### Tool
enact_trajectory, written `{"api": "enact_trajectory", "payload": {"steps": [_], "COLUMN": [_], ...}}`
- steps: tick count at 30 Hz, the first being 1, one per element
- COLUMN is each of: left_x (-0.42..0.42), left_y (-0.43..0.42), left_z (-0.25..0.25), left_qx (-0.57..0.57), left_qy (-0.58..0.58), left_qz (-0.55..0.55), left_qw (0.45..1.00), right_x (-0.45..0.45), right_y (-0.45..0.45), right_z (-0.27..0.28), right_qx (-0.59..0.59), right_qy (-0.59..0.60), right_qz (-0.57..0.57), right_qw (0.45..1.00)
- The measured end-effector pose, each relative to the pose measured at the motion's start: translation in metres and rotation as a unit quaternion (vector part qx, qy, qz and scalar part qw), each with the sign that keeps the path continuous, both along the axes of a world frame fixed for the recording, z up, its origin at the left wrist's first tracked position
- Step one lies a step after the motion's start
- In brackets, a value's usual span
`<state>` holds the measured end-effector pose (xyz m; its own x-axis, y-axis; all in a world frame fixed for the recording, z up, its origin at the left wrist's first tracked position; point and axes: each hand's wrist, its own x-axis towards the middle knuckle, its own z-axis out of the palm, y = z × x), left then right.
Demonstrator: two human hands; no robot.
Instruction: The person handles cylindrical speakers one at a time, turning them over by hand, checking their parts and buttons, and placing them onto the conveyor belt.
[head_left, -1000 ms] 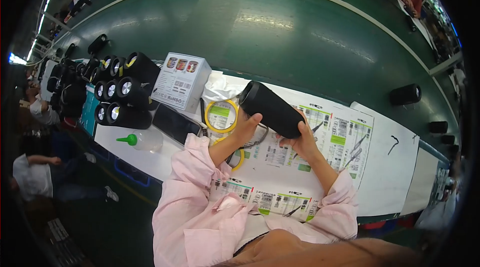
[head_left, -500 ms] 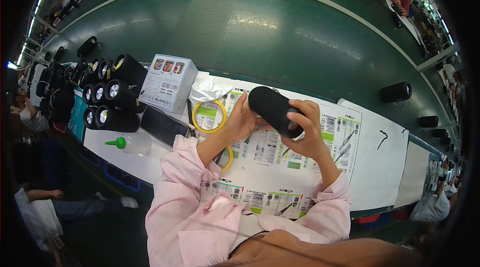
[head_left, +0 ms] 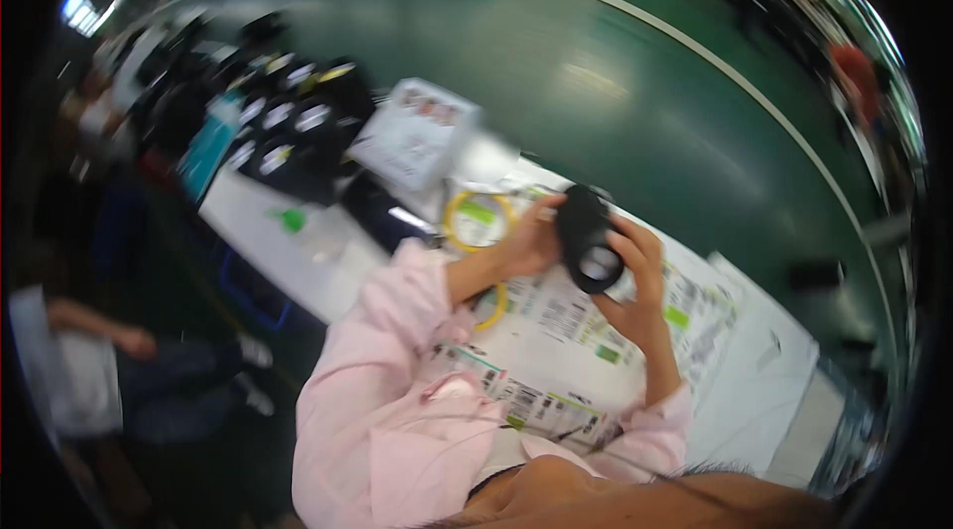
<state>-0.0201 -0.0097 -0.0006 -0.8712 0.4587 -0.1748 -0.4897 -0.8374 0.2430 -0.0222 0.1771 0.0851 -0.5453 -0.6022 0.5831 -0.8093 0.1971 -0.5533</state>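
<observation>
A black cylindrical speaker [head_left: 583,231] is held above the paper-covered table, its round silvery end facing down toward me. My left hand [head_left: 533,236] grips its left side near the upper end. Around its right side and lower end are the fingers and thumb of my right hand [head_left: 637,276]. Two yellow tape rolls lie left of the hands; the upper roll [head_left: 452,221] is beside my left wrist. Printed sheets [head_left: 556,316] lie beneath the speaker. The view is blurred by motion.
A white box [head_left: 412,137] stands at the back left, beside several black speakers [head_left: 342,92]. Nearer are a dark phone [head_left: 382,211] and a green-tipped bottle [head_left: 328,236]. Another black speaker [head_left: 817,275] is beyond the table on the right. A person [head_left: 84,360] is at the far left.
The speaker has turned from lying across both hands to steeply tilted, its silvery end now showing. My right hand has shifted onto its side. The whole view has swung and tilted.
</observation>
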Motion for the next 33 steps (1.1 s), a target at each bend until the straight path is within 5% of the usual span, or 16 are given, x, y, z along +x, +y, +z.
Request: {"api": "enact_trajectory", "payload": {"steps": [8,16,19,24,28,30,31,32,33], "left_x": [0.001,0.006,0.005,-0.004,0.012,0.009,0.009,0.003,0.004], "left_y": [0.005,-0.006,-0.006,-0.003,0.001,0.001,0.002,0.004,0.005], "left_z": [-0.001,0.017,0.018,-0.009,0.045,0.042,0.04,0.035,0.04], "left_qx": [0.046,0.129,0.083,-0.076,-0.31,-0.397,-0.424,-0.447,-0.461], "left_qy": [0.01,0.039,0.026,0.128,0.397,0.495,0.527,0.612,0.644], "left_qz": [0.023,0.033,0.082,0.086,0.178,0.185,0.178,0.246,0.256], "left_qw": [0.999,0.99,0.993,0.985,0.846,0.75,0.714,0.603,0.554], "right_x": [0.011,0.013,0.002,-0.013,-0.011,-0.026,-0.02,-0.023,-0.015], "right_y": [-0.014,-0.032,-0.023,-0.013,-0.013,0.026,0.028,0.029,0.023], "right_z": [-0.015,0.0,-0.003,-0.033,-0.04,-0.096,-0.08,-0.091,-0.075], "right_qx": [0.119,0.177,0.134,-0.056,-0.098,-0.041,0.032,0.006,-0.009], "right_qy": [0.096,0.036,-0.05,-0.19,-0.277,-0.354,-0.388,-0.358,-0.285], "right_qz": [0.036,0.144,0.183,0.033,0.044,0.025,0.038,0.092,0.073], "right_qw": [0.988,0.973,0.973,0.98,0.955,0.934,0.92,0.929,0.956]}}
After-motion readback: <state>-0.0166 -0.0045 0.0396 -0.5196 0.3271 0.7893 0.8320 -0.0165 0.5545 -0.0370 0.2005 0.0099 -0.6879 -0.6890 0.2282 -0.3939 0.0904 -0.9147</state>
